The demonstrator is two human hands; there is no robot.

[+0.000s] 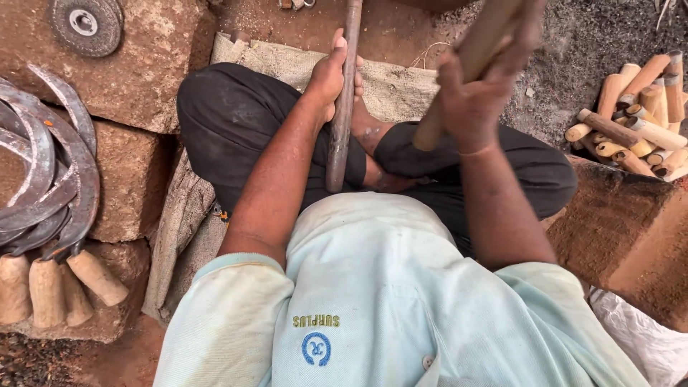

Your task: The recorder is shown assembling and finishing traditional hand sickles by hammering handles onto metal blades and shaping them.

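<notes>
Seated cross-legged, a person's left hand [331, 75] grips a dark metal rod [342, 100] upright over the lap, while the right hand [476, 93] clasps a wooden handle [466, 64], tilted, just beside it.

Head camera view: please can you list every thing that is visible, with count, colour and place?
sickles: several, dark curved blades with pale wooden handles, on the stone block at left
grinding disc: one, grey, upper left on a stone block
wooden handles: a heap, tan, upper right on the ground
sack cloth: one, beige, under the seated person
white bag: one, lower right
metal rod: one, rusty brown, centre, upright
wooden stick: one, tan, upper centre-right
left hand: grip closed on the metal rod
right hand: grip closed on the wooden stick
</notes>
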